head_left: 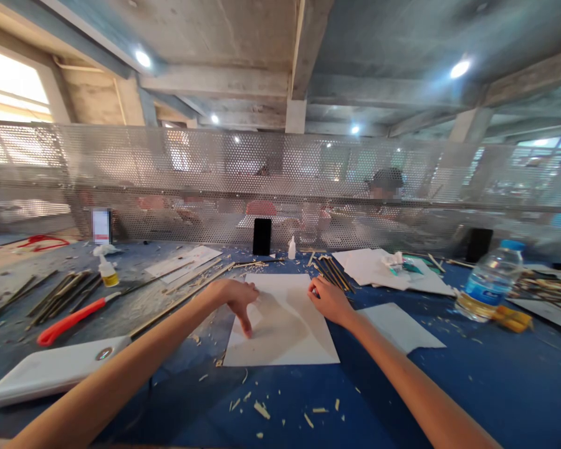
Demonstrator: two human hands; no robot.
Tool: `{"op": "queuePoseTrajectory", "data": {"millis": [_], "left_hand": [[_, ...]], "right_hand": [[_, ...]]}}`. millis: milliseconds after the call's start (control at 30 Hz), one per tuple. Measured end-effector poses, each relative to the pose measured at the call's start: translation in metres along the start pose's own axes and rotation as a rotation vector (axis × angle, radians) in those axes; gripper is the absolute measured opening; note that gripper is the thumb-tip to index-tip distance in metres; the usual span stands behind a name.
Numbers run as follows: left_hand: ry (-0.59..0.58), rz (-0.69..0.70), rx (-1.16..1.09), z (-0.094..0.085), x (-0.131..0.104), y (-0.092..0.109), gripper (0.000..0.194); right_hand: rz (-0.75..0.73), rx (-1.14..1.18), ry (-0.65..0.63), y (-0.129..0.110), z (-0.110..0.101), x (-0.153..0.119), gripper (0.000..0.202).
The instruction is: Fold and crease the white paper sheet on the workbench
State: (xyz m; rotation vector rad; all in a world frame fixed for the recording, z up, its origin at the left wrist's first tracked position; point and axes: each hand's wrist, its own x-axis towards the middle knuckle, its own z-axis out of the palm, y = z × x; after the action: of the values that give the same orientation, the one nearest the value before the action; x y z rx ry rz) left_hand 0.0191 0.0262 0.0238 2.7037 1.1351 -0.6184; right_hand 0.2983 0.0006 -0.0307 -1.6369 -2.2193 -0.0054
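Note:
A white sheet of paper [285,337] lies flat on the blue tabletop in front of me. My left hand [240,300] is over its left side, with the thumb stretched toward me and the fingers apart, holding nothing visible. At the sheet's upper right edge is my right hand [330,298], its fingers curled in and the thumb near the index finger. Whatever may be between those fingertips is too small to make out. Just behind the right hand lies a bundle of thin dark sticks [334,272]. A second, torn-edged piece of paper [399,327] rests beneath the right forearm.
On the left are a red-handled knife [75,319], a white power bank [56,368], a glue bottle [108,272] and dark sticks [65,293]. A water bottle [489,284] stands right. A black phone [262,237] leans near the perforated metal screen [206,162]. Wood scraps [262,409] litter the front.

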Motion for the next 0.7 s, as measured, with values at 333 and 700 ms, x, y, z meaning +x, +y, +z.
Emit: {"op": "queuePoseTrajectory", "data": {"millis": [333,700], "left_hand": [[-0.111,-0.021,-0.018,-0.01,-0.007,0.007,0.109],[-0.041,0.03,-0.076,0.001,0.002,-0.003,0.112]], "right_hand": [[0.004,0.047,-0.037,-0.001,0.0,0.002,0.007],[0.023,0.073,-0.018,0.001,-0.001,0.001,0.01]]}}
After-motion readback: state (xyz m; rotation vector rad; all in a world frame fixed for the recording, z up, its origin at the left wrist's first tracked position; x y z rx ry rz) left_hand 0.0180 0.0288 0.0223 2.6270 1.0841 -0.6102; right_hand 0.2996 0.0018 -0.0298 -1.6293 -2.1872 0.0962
